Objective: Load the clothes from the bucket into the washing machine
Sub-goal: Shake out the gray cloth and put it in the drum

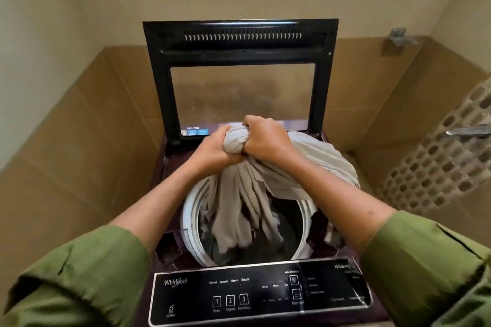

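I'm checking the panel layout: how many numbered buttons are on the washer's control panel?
3, in a row on the panel's lower left: button 1, button 2 to its right, then button 3. None look hidden.

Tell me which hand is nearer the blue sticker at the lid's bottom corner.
Left. The left hand grips the grey cloth just right of and below the blue sticker; the right hand grips the same bunch farther right.

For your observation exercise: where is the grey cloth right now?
In the head view, the grey cloth hangs centre frame, bunched in both hands above the washing machine's open drum, its lower end dangling inside.
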`<act>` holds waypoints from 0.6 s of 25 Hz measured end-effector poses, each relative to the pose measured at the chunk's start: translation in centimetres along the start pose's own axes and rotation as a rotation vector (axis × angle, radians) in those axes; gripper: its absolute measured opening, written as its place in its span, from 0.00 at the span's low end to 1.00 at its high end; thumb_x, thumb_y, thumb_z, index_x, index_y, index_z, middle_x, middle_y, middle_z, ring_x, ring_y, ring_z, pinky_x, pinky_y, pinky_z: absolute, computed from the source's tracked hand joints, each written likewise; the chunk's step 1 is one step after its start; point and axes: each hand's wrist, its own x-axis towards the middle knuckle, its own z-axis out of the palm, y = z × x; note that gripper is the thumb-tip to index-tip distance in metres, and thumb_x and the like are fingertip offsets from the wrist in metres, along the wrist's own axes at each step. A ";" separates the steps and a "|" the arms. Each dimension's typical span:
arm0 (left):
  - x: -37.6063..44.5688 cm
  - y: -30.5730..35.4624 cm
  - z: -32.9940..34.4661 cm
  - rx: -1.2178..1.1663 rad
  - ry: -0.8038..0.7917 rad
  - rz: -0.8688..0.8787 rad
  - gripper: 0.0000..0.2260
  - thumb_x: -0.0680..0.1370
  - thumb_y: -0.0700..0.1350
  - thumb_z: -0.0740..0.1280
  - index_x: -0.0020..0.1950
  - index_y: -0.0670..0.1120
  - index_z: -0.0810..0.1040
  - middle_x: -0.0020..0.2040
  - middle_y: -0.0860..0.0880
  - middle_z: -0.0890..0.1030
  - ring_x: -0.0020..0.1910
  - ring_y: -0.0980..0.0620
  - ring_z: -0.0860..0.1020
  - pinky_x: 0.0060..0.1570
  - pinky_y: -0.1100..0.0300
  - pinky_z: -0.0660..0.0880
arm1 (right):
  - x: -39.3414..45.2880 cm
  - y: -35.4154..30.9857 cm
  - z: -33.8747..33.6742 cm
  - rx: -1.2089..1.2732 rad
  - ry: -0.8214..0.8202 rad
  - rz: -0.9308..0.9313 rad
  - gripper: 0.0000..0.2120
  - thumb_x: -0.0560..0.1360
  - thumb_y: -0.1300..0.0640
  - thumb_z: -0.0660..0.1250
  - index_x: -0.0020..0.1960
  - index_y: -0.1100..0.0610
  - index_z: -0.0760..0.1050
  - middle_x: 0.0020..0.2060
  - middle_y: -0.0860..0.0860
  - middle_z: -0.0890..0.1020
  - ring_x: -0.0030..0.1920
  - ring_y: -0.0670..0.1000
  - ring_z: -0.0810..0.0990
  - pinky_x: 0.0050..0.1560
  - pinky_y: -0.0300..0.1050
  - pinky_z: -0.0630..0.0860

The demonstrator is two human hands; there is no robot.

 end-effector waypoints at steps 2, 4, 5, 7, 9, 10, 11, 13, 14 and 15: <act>0.2 0.0 -1.1 0.104 0.071 0.041 0.16 0.66 0.48 0.74 0.51 0.48 0.78 0.48 0.51 0.82 0.50 0.52 0.80 0.45 0.62 0.73 | -0.2 1.8 -0.1 0.090 -0.136 -0.126 0.27 0.63 0.46 0.70 0.60 0.46 0.67 0.50 0.50 0.82 0.50 0.56 0.80 0.44 0.49 0.74; 0.1 -0.6 -2.7 0.088 0.026 0.058 0.09 0.70 0.45 0.74 0.49 0.49 0.81 0.44 0.55 0.84 0.44 0.59 0.79 0.40 0.69 0.71 | -1.0 4.3 0.2 0.006 -0.272 -0.170 0.36 0.61 0.43 0.71 0.66 0.40 0.59 0.54 0.48 0.81 0.53 0.54 0.78 0.49 0.51 0.72; -0.2 -0.9 -3.5 0.068 -0.006 0.065 0.07 0.71 0.44 0.73 0.48 0.52 0.81 0.43 0.57 0.83 0.42 0.63 0.79 0.39 0.70 0.71 | -1.5 5.8 0.7 -0.068 -0.330 -0.142 0.38 0.61 0.42 0.71 0.67 0.40 0.58 0.55 0.49 0.81 0.54 0.54 0.77 0.52 0.51 0.70; -1.0 -1.9 -4.4 0.007 -0.059 0.051 0.09 0.69 0.45 0.71 0.48 0.54 0.81 0.44 0.58 0.83 0.45 0.62 0.80 0.45 0.67 0.74 | -2.9 9.2 1.7 -0.192 -0.417 -0.033 0.34 0.62 0.43 0.72 0.64 0.43 0.63 0.56 0.49 0.80 0.58 0.55 0.76 0.57 0.54 0.67; -2.1 -3.7 -4.1 -0.064 -0.108 -0.022 0.14 0.71 0.44 0.72 0.56 0.52 0.81 0.52 0.55 0.84 0.53 0.57 0.81 0.54 0.59 0.76 | -4.1 11.8 2.0 -0.249 -0.367 0.082 0.20 0.64 0.45 0.70 0.52 0.47 0.69 0.51 0.50 0.81 0.56 0.56 0.78 0.57 0.53 0.67; -2.6 -5.1 -3.5 -0.069 -0.148 -0.071 0.16 0.72 0.43 0.73 0.59 0.52 0.80 0.56 0.54 0.83 0.56 0.55 0.80 0.58 0.57 0.76 | -4.4 12.6 1.8 -0.257 -0.293 0.115 0.14 0.66 0.46 0.69 0.46 0.47 0.69 0.47 0.50 0.82 0.52 0.57 0.79 0.53 0.52 0.68; -3.2 -6.4 -2.9 -0.024 -0.218 -0.124 0.19 0.73 0.42 0.74 0.62 0.51 0.78 0.59 0.52 0.82 0.59 0.54 0.79 0.62 0.54 0.75 | -4.4 12.9 1.4 -0.261 -0.223 0.128 0.11 0.66 0.47 0.69 0.42 0.47 0.68 0.43 0.51 0.82 0.49 0.58 0.80 0.49 0.50 0.69; -4.2 -8.6 -1.4 0.208 -0.500 -0.248 0.27 0.71 0.42 0.75 0.68 0.50 0.71 0.67 0.48 0.77 0.64 0.51 0.76 0.67 0.52 0.70 | -3.9 11.9 0.5 -0.265 -0.139 0.116 0.10 0.65 0.51 0.68 0.40 0.49 0.67 0.37 0.50 0.79 0.43 0.60 0.80 0.37 0.47 0.68; -4.4 -9.1 -0.8 0.299 -0.645 -0.313 0.34 0.70 0.46 0.77 0.73 0.49 0.65 0.72 0.47 0.72 0.68 0.49 0.72 0.70 0.54 0.67 | -3.5 10.8 0.1 -0.281 -0.114 0.087 0.10 0.63 0.53 0.67 0.40 0.50 0.67 0.33 0.49 0.76 0.40 0.59 0.79 0.32 0.44 0.65; -4.5 -9.0 -0.2 0.314 -0.718 -0.353 0.43 0.69 0.51 0.78 0.77 0.50 0.57 0.76 0.47 0.66 0.73 0.49 0.67 0.73 0.55 0.63 | -3.2 9.3 0.1 -0.313 -0.107 0.045 0.10 0.62 0.54 0.66 0.41 0.51 0.68 0.31 0.48 0.74 0.39 0.59 0.79 0.29 0.43 0.61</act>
